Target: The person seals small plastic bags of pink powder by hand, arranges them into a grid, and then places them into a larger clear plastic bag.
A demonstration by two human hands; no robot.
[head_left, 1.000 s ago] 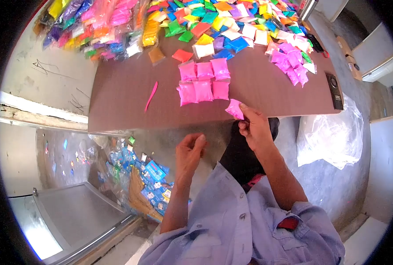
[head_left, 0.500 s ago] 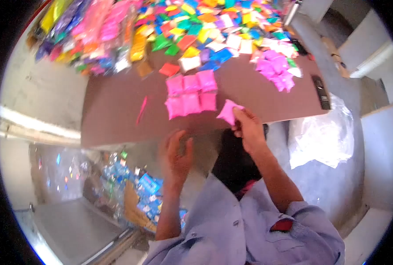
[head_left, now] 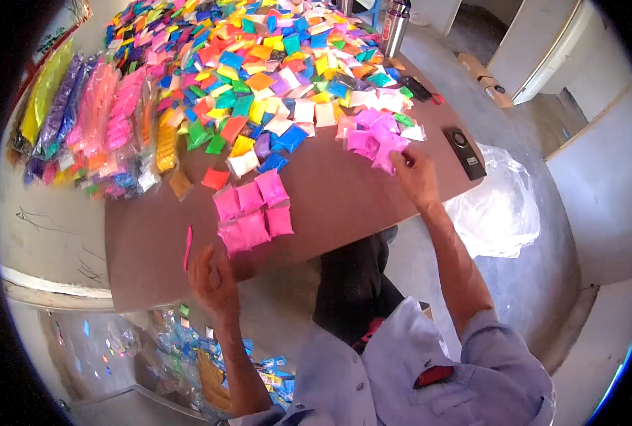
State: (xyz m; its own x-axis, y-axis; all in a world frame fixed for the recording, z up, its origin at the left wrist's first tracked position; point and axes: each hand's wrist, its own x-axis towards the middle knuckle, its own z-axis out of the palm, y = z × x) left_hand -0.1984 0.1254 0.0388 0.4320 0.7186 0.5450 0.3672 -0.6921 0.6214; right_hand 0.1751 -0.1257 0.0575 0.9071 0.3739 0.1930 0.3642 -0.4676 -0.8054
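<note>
Six pink packets (head_left: 253,212) lie in two rows of three on the brown table (head_left: 330,213). My left hand (head_left: 214,278) hovers at the table's front edge below them, its fingers apart and holding nothing, near a thin pink strip (head_left: 188,247). At the right, my right hand (head_left: 414,170) pinches a pink packet (head_left: 389,153) at the lower edge of a cluster of pinkish-purple packets (head_left: 364,139). A large heap of small packets in many colours (head_left: 259,78) covers the back of the table.
Long clear bags of coloured packets (head_left: 110,113) lie at the left. A black device (head_left: 464,152) sits by the right edge, with a metal bottle (head_left: 394,28) farther back. Clear plastic (head_left: 500,206) and cardboard boxes (head_left: 486,79) are on the floor.
My right hand has carried the pink packet from beside the six packets to the cluster at the right. My left hand has moved left. The view has shifted, showing more of the heap.
</note>
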